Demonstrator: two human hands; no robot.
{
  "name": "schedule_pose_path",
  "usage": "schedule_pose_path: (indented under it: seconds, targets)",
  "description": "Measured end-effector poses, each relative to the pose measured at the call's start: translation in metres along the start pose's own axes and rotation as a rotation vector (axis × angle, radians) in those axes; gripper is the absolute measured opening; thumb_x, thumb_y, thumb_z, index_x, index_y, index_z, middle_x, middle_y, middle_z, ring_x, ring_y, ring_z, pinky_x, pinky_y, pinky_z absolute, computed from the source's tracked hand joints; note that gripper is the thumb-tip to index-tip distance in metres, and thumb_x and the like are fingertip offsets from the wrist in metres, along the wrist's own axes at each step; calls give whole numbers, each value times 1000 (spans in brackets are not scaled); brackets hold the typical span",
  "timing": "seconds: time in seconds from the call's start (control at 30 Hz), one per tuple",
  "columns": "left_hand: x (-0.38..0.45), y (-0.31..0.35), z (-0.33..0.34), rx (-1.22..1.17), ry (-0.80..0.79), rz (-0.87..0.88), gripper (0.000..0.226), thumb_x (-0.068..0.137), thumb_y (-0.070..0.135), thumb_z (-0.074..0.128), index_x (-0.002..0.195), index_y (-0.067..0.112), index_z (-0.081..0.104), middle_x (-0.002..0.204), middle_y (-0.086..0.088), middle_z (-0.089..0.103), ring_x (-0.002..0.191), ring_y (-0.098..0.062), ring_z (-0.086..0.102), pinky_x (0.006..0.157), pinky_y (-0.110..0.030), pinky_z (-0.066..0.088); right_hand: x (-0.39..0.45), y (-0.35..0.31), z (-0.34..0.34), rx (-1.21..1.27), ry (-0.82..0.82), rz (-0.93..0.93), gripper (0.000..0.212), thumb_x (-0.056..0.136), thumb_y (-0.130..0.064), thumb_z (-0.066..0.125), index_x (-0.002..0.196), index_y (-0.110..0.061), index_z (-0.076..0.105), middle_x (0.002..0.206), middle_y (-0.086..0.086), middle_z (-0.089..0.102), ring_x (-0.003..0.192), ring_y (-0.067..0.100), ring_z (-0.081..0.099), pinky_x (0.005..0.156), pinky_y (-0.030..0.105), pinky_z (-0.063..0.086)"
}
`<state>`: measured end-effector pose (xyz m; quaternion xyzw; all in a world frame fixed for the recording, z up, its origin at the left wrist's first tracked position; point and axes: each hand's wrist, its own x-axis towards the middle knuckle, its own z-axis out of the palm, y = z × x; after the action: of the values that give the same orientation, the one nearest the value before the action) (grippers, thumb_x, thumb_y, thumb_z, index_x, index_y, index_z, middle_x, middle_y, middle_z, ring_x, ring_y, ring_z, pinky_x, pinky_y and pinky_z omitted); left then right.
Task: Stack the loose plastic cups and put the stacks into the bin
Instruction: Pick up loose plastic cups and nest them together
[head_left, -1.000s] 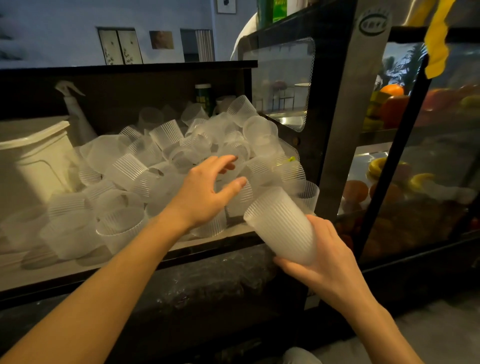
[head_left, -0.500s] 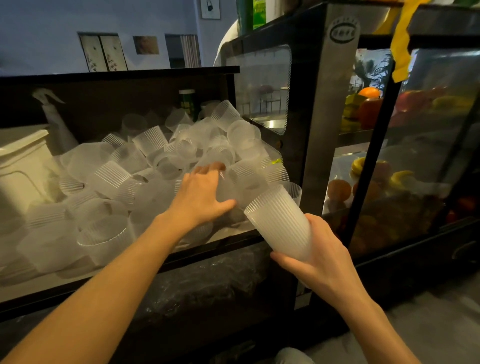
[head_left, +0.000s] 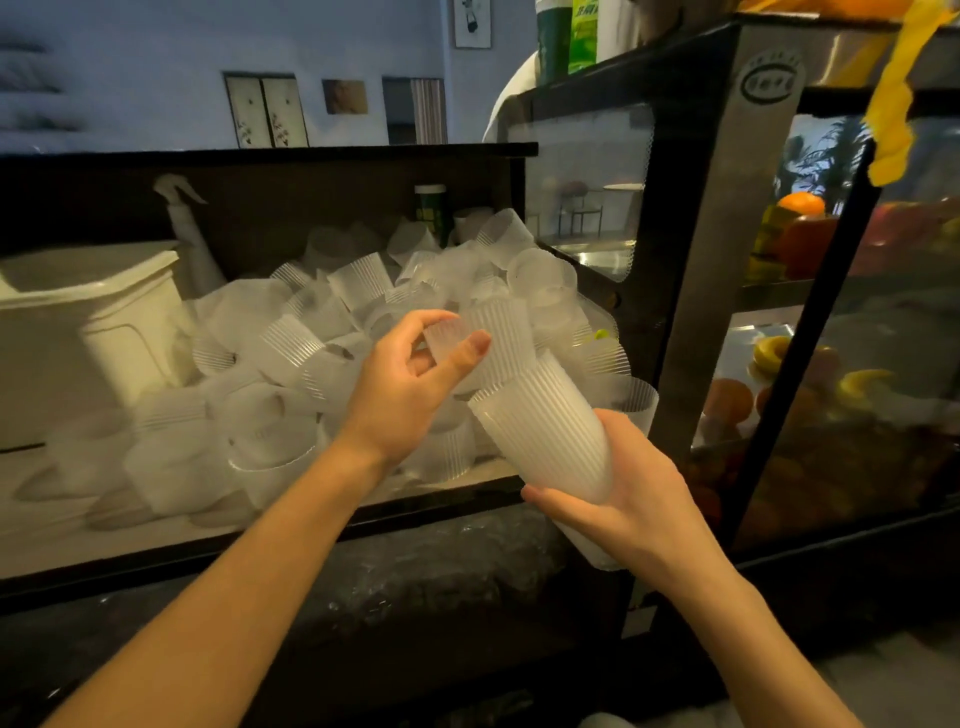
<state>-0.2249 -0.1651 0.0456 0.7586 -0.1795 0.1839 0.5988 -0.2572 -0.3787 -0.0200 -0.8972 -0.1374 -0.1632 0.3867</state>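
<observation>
A heap of loose clear ribbed plastic cups (head_left: 332, 343) fills the counter shelf. My left hand (head_left: 405, 395) pinches one loose cup (head_left: 493, 332) by its base, lifted just above the heap and tilted, its mouth pointing at the stack. My right hand (head_left: 634, 499) grips a stack of nested cups (head_left: 545, 431) from below, tilted with its open mouth up and to the left. The single cup's rim sits right at the mouth of the stack. A white bin (head_left: 124, 322) with a rim stands at the left of the shelf.
A white spray bottle (head_left: 189, 244) and a green-labelled can (head_left: 431, 213) stand behind the heap. A glass display case (head_left: 831, 338) with oranges and other fruit rises at the right. The black counter edge (head_left: 260, 540) runs below the cups.
My left hand reached into the heap, took one cup and lifted it to the right, up to the mouth of the stack. The right hand kept holding the stack, a little lower.
</observation>
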Motion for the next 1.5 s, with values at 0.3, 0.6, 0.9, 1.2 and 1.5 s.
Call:
schedule_pose_path:
  seconds: [0.3, 0.6, 0.9, 1.2, 1.5]
  targets:
    - [-28, -11, -12, -63, 179, 92, 63, 79, 47, 66, 135, 23, 54, 119, 12, 65, 108, -3, 66, 85, -23, 57, 2, -21, 19, 64, -45, -78, 72, 63, -72, 72, 119, -46, 35, 110, -25, 47, 100, -2, 52, 83, 33, 54]
    - [-49, -37, -21, 348, -66, 148, 79, 85, 83, 18, 150, 40, 24, 148, 15, 43, 134, 0, 40, 106, -22, 36, 2, -24, 22, 122, -38, -56, 64, 59, -73, 74, 107, -64, 32, 106, -30, 49, 100, -11, 49, 82, 33, 54]
    - [-58, -52, -88, 1171, 386, 38, 81, 80, 72, 53, 137, 15, 45, 113, -8, 53, 98, -25, 54, 70, -31, 42, 2, -25, 33, 135, -50, -12, 77, 56, -76, 69, 117, -48, 32, 107, -31, 46, 97, -6, 51, 75, 20, 48]
    - [-71, -57, -98, 1183, 255, -260, 88, 83, 64, 61, 150, 19, 25, 133, -10, 42, 114, -29, 53, 84, -37, 50, 3, -36, 45, 140, -108, -28, 75, 60, -68, 74, 119, -45, 35, 108, -26, 49, 98, 0, 54, 81, 29, 54]
    - [-79, -37, -124, 661, 333, -246, 79, 85, 46, 70, 151, 30, 31, 135, -1, 55, 121, -22, 53, 94, -37, 47, 8, -46, 45, 33, -174, -83, 73, 63, -71, 73, 120, -46, 33, 110, -26, 48, 99, 0, 54, 80, 27, 53]
